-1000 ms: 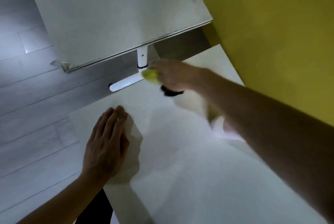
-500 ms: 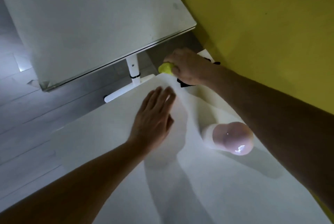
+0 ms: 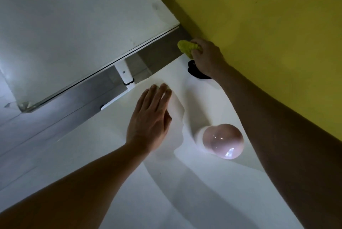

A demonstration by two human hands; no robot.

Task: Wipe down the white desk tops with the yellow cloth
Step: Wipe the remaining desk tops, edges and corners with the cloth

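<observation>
The right hand (image 3: 207, 56) reaches to the far corner of the near worktop (image 3: 185, 182), next to the yellow wall (image 3: 268, 34). Its grip is closed around a bunched yellow cloth (image 3: 187, 48), fingers curled over it, and the cloth sticks out from the hand toward the far edge, at the very corner of the worktop beside the wall. Whether the cloth presses flat on the surface or overhangs the edge cannot be told from this angle.

The left hand (image 3: 150, 119) lies palm down on the same worktop near its far edge, fingers straight and close together, holding nothing. It sits well apart from the cloth, closer to the person and to the left of it.

A small black object (image 3: 194, 71) rests on the worktop just under the right wrist, partly hidden by it. A glossy pink rounded object (image 3: 223, 141) stands on the worktop between the two forearms, near the wall-side edge, with a pale base at its left.

Beyond a gap showing grey floor (image 3: 46, 117), a second white worktop (image 3: 74, 25) fills the upper left, its white leg (image 3: 125, 75) descending into the gap.
</observation>
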